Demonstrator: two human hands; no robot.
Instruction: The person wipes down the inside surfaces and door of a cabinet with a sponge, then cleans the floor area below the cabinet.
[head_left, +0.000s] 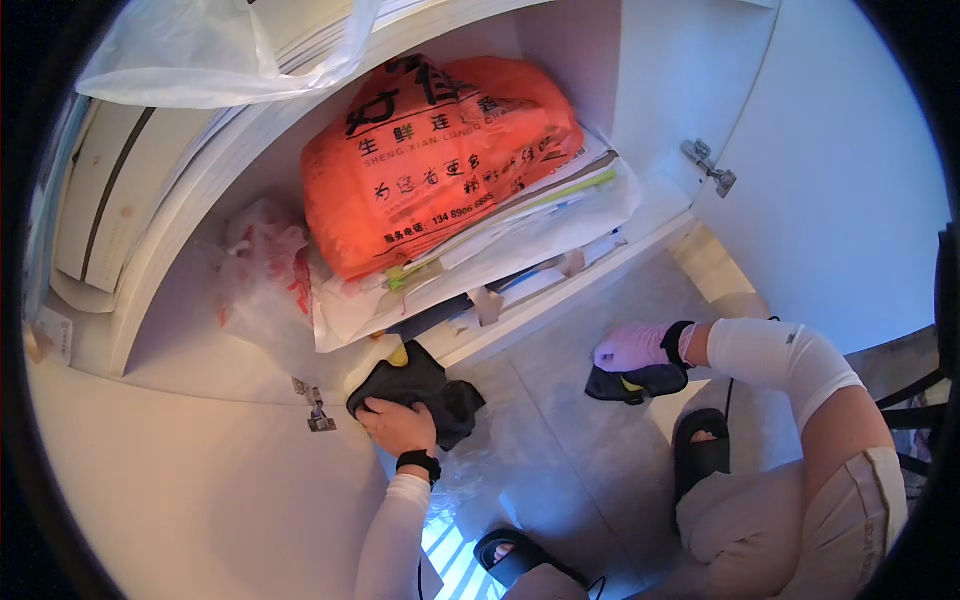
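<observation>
My left hand (400, 425) is closed on a crumpled black cloth-like item (447, 395) at the front of the lower shelf. A small yellow patch shows at that item's upper edge. On the right, above the floor, my right hand (635, 348) looks wrapped in a pink glove or cloth. Its fingers are mostly hidden, and it is against a second black item (632, 384) with a yellow mark. I cannot make out exactly what either black item is. Black bands circle both wrists, over white sleeves.
An orange plastic bag (430, 165) lies on stacked papers (480, 265) in the curved cabinet. Beside it sits a clear bag with red print (265, 265). Cabinet doors (835, 190) stand open, with metal hinges (710, 168). My slippered feet rest on the tiled floor (560, 430).
</observation>
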